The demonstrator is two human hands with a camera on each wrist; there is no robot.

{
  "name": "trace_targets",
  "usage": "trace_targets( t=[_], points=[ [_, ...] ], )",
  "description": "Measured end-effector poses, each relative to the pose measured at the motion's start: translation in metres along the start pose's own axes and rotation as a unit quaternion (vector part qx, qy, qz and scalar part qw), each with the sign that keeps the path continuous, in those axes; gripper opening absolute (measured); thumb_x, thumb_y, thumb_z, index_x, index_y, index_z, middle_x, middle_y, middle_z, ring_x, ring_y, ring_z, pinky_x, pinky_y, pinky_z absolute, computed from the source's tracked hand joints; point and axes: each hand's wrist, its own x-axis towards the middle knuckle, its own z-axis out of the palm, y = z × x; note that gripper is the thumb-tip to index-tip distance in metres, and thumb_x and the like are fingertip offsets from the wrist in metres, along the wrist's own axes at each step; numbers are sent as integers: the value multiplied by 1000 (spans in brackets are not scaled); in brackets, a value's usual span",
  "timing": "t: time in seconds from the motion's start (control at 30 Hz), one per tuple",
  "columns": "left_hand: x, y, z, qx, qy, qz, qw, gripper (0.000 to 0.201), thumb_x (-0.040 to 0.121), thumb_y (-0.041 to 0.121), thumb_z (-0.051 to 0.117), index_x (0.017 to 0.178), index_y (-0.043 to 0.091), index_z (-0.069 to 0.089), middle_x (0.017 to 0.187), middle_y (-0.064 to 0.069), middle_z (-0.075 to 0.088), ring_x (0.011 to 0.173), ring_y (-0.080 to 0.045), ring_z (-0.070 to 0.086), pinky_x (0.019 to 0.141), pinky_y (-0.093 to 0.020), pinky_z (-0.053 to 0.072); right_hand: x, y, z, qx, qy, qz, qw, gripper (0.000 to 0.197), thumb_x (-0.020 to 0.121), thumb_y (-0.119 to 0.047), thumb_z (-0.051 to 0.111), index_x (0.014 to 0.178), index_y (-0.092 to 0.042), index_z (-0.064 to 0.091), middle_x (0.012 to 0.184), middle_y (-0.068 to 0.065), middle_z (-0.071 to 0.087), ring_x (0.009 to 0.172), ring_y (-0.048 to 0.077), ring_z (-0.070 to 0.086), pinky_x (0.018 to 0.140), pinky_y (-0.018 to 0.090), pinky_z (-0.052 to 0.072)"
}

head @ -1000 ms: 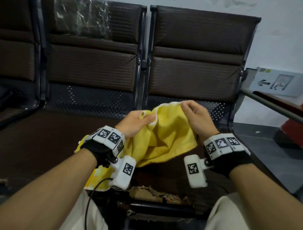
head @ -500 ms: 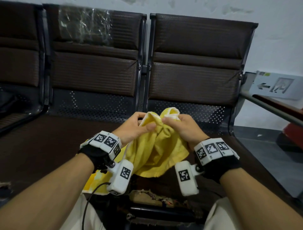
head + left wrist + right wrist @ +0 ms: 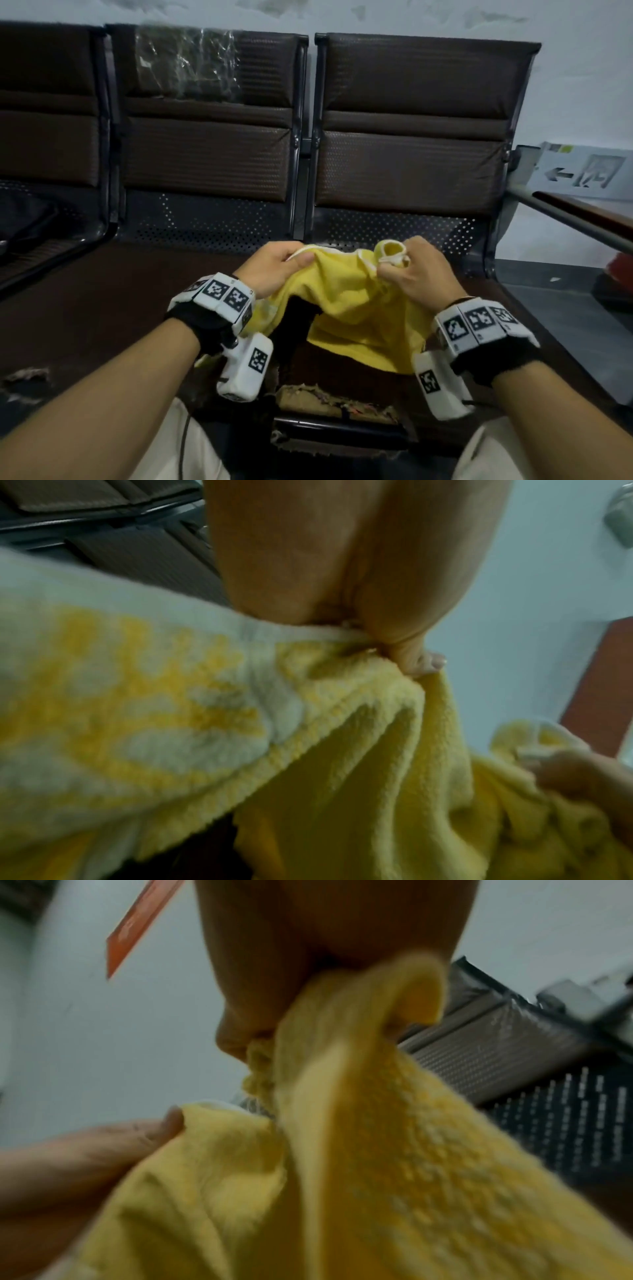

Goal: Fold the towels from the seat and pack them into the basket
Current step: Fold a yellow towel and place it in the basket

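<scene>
A yellow towel (image 3: pixel 356 308) with a white hem hangs between my two hands above the brown seat (image 3: pixel 102 308). My left hand (image 3: pixel 277 267) pinches its upper edge at the left, thumb on top. My right hand (image 3: pixel 407 267) grips the other end of that edge, with a bunched corner sticking up past the fingers. The left wrist view shows the yellow towel (image 3: pixel 342 750) with its white-and-yellow patterned band under my left hand (image 3: pixel 404 656). In the right wrist view the yellow towel (image 3: pixel 377 1150) drapes down from my right hand (image 3: pixel 274 1015). No basket is in view.
A row of brown padded seats with backrests (image 3: pixel 411 137) stands against a pale wall. The seat's front edge is torn, with stuffing showing (image 3: pixel 335 401). A metal armrest (image 3: pixel 565 219) and a white sign with an arrow (image 3: pixel 582 171) are at the right.
My hands had come together with the towel's edge and have now drawn apart sideways, stretching the upper edge between them. The right hand holds a bunched corner.
</scene>
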Motion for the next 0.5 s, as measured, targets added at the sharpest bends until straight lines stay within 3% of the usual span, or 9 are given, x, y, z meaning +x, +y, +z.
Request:
trace_targets(
  t=[0.07, 0.1, 0.17, 0.23, 0.33, 0.37, 0.5],
  points=[
    [2, 10, 8, -12, -14, 29, 999, 36, 91, 38, 52, 105, 9, 68, 104, -10, 69, 99, -21, 64, 88, -40, 48, 0, -5, 5, 110, -23, -19, 994, 19, 77, -19, 67, 69, -4, 60, 67, -2, 60, 60, 12, 55, 54, 14, 41],
    [3, 14, 12, -22, -18, 40, 999, 40, 90, 42, 52, 105, 8, 67, 102, -11, 69, 96, -19, 63, 87, -41, 49, 0, -10, 7, 176, -33, -12, 984, 18, 79, -16, 65, 77, 1, 63, 74, 6, 66, 66, 16, 60, 62, 24, 48],
    [4, 19, 17, -36, -24, 52, 998, 41, 88, 45, 52, 97, 8, 67, 91, -5, 67, 87, -14, 61, 81, -39, 49, 1, -17, 11, 245, -45, 15, 968, 22, 81, -15, 63, 80, 8, 62, 73, 13, 68, 66, 14, 61, 61, 34, 50],
    [6, 19, 19, -31, -24, 62, 997, 38, 87, 47, 51, 89, 13, 67, 82, 3, 64, 79, -9, 58, 74, -36, 47, 1, -22, 18, 260, -58, 30, 964, 22, 82, -14, 62, 74, 5, 59, 63, 1, 61, 60, 7, 54, 56, 26, 46],
    [11, 12, 17, -27, -4, 44, 999, 45, 88, 45, 53, 90, 3, 68, 83, -18, 66, 77, -15, 57, 71, -44, 49, 3, -25, 28, 285, -109, 45, 951, 16, 84, -13, 61, 78, 3, 60, 70, -1, 60, 67, 7, 57, 63, 25, 46],
    [12, 8, 15, -27, 0, 34, 999, 42, 88, 43, 54, 89, 3, 69, 82, -20, 67, 76, -16, 57, 70, -44, 49, 3, -26, 30, 292, -127, 39, 947, 10, 83, -11, 62, 80, -1, 61, 72, -1, 59, 68, 6, 57, 64, 23, 46],
    [11, -9, 9, -4, 3, 2, 1000, 9, 84, 29, 66, 82, 21, 70, 74, 2, 71, 70, -9, 65, 66, -33, 51, 2, -27, 35, 292, -224, 22, 930, 17, 81, 0, 63, 95, 9, 61, 78, 6, 59, 68, 8, 55, 60, 16, 45]
  ],
)
